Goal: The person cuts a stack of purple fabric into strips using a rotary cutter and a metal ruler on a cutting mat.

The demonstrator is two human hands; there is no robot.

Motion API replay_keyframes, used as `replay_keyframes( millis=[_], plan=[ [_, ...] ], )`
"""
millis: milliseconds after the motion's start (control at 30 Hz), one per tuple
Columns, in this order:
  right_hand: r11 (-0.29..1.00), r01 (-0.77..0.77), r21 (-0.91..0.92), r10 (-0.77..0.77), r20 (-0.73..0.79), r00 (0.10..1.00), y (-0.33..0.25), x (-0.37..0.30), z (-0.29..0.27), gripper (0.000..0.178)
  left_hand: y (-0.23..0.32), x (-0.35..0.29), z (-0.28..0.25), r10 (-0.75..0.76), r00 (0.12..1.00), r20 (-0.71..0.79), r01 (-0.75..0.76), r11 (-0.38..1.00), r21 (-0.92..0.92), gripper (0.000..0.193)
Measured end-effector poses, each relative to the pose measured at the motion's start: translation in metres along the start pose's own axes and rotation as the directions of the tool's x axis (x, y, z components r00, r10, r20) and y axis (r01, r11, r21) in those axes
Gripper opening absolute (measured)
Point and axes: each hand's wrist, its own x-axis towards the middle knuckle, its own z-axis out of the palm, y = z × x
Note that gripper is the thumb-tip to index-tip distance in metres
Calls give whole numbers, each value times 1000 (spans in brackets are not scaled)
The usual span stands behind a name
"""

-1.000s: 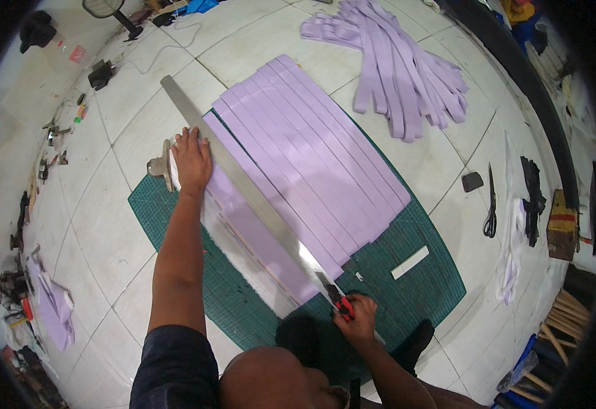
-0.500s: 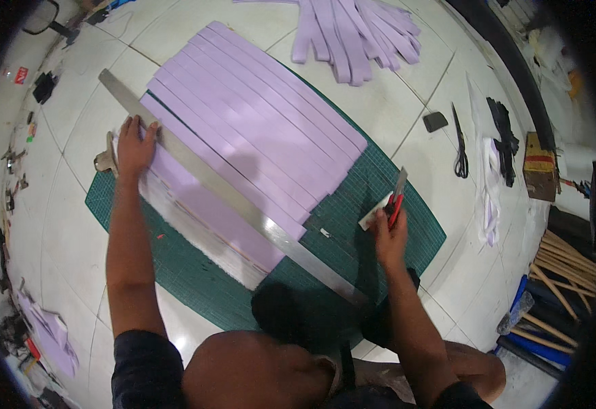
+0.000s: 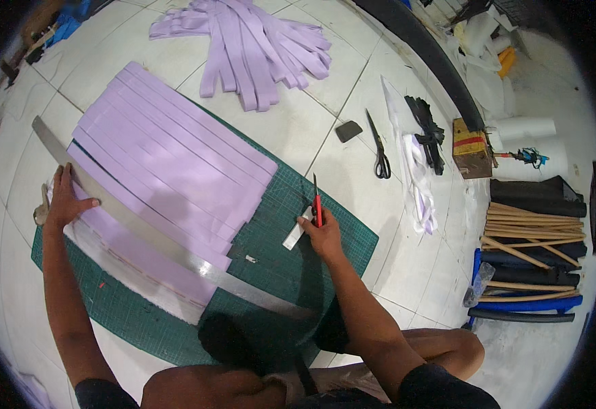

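Observation:
My left hand (image 3: 66,204) presses on the long metal ruler (image 3: 134,213), fingers spread and thumb apart. Under the ruler is lilac fabric (image 3: 165,163), cut into long parallel strips, with a white fuzzy edge (image 3: 134,279) on the near side. A metal clamp (image 3: 42,210) sits beside that hand at the fabric's left end. My right hand (image 3: 326,237) is closed round a red cutter knife (image 3: 318,208), its blade pointing up and away. That hand's thumb touches a flat white bar (image 3: 296,230) over the green cutting mat (image 3: 271,204); whether it is gripped I cannot tell.
A pile of lilac strips (image 3: 250,51) lies on the tiled floor beyond the mat. To the right are a dark block (image 3: 348,131), black scissors (image 3: 380,150), a black bundle (image 3: 426,133) and a box (image 3: 472,148). Wooden sticks (image 3: 533,225) and dark rolls lie at far right.
The view has swung rightward, so the mat and fabric sit further left. My right hand has turned the knife more upright. My left hand stays on the ruler.

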Motion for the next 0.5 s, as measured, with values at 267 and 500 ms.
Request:
replay_keyframes(
  millis=[267, 500],
  plan=[
    [892, -191, 411, 120, 191, 974, -26, -37, -1, 39, -3, -1, -10, 8, 1000, -4, -8, 999, 48, 142],
    [869, -247, 429, 65, 395, 916, -54, -56, 32, 38, 25, -8, -16, -23, 999, 24, 23, 1000, -6, 142]
  ],
)
